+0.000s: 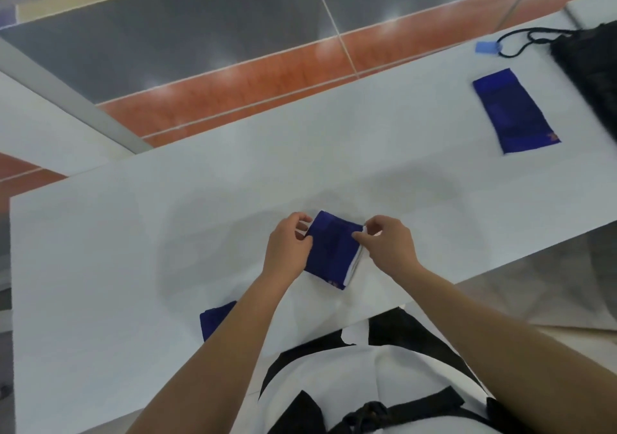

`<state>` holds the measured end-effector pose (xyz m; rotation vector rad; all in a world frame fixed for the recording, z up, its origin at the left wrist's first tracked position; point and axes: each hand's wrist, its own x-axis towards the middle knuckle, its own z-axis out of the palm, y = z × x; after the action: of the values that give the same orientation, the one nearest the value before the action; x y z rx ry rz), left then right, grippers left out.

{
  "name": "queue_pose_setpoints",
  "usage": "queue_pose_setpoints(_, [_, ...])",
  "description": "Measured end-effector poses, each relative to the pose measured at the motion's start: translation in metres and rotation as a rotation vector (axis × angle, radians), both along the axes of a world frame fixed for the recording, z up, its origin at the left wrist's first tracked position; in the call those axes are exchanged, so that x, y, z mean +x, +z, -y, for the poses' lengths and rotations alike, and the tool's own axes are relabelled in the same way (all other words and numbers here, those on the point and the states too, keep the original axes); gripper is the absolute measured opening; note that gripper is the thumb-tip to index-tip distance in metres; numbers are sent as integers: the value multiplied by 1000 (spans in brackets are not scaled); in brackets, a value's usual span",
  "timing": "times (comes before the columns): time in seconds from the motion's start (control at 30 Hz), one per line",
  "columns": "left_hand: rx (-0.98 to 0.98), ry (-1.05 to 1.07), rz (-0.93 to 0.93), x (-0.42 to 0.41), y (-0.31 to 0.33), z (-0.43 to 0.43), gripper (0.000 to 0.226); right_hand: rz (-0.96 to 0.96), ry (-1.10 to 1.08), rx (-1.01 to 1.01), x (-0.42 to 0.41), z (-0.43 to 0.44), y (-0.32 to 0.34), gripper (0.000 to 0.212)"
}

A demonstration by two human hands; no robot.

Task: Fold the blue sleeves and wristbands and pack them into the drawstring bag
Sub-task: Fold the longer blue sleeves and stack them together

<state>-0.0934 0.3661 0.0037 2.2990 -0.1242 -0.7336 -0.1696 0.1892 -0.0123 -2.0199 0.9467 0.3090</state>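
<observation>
Both hands work at the middle of the white counter [133,233], and between them lies a folded blue piece [334,250]. Through the blur it is hard to say whether it is a sleeve or a wristband. The left grip [288,246] pinches its left edge near the far corner. The right grip [389,250] pinches the right edge, where a thin white layer shows. Neither grip is released; each has thumb and fingers closed on the cloth. The piece's long axis runs from the far side toward the person, tilted a little, so the hands sit across its short width at the far end.

A second blue piece [516,113] lies flat and apparently already folded, well off to the right. Just beyond it is the black drawstring bag [587,63], with its cord [521,41] and a small blue tag [485,47] trailing to the left. A third blue piece [213,320] sits near the counter's front edge, partly hidden under the left forearm.

The fold in hand looks close to done. What matters next is direction — the bag lies far to the right and away from the body, so the right grip is the nearer one to carry the piece over. The third piece lies closer to the left
</observation>
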Motion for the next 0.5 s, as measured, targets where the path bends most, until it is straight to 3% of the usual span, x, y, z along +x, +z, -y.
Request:
queue_pose_setpoints(0.1, [-23,-122,285,-10,-3,-4,38,114,127,-161,-13,-7,5,42])
queue_pose_setpoints(0.2, [54,-383,561,-25,-12,2,45,338,496,-503,-32,-14,9,39])
queue_pose_setpoints(0.33, [323,-610,436,-33,-39,2,63,223,914,-701,-59,-8,-6,45])
queue_pose_setpoints(0.5, [392,-639,400,-27,-51,-3,67,140,1088,-687,-63,15,-16,56])
